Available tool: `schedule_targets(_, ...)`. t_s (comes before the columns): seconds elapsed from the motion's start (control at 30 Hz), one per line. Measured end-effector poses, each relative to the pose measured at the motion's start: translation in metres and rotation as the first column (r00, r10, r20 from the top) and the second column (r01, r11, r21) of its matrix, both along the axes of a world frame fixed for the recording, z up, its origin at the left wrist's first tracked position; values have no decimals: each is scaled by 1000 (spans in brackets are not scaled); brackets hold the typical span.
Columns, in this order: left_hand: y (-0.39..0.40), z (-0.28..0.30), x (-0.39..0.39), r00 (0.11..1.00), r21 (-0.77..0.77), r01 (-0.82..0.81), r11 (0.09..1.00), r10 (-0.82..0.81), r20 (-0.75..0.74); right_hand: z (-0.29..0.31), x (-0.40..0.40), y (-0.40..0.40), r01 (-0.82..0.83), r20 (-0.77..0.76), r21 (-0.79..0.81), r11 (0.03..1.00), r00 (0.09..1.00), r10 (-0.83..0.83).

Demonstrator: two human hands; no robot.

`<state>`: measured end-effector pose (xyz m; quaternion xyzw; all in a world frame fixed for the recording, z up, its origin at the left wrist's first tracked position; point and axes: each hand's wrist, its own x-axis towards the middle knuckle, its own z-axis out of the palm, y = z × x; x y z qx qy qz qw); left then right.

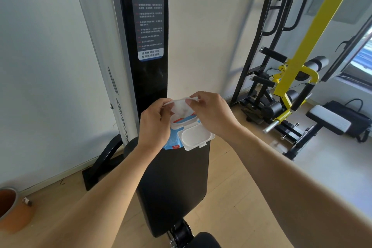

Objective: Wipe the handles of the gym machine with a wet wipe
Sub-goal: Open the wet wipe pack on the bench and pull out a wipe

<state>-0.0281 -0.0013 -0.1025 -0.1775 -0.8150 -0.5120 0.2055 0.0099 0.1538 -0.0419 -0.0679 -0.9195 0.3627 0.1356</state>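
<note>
A blue pack of wet wipes (175,144) lies on the far end of a black padded bench (177,183), its white flip lid (196,136) hinged open toward me. A white wet wipe (181,106) is held just above the pack's opening. My left hand (155,125) pinches its left edge and my right hand (213,112) pinches its right edge. Part of the pack is hidden under my left hand. A yellow machine arm (314,30) with a black grip (302,96) hangs at the right.
A tall black machine column (149,32) with a warning label stands behind the bench against a white wall. A black rack (267,42) with padded rollers, a small bench (328,119) and a dark bag (346,110) stand at the right. An orange pot (14,207) sits at the lower left.
</note>
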Motion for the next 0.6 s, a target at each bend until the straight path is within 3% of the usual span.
schedule_targets(0.13,-2,1,-1,1000,10,-14,1000,14,-7,2,0,0,-45,47,129,991,998,40)
schedule_targets(0.33,0,8,4,998,99,-2,995,-5,64,0,6,1,-14,-38,154,988,999,20)
schedule_targets(0.43,2,7,5,998,107,11,994,-18,68,0,10,-3,-100,28,225,969,995,96)
schedule_targets(0.6,-2,5,4,999,100,30,995,-34,30,9,10,-5,-150,122,125,981,983,135)
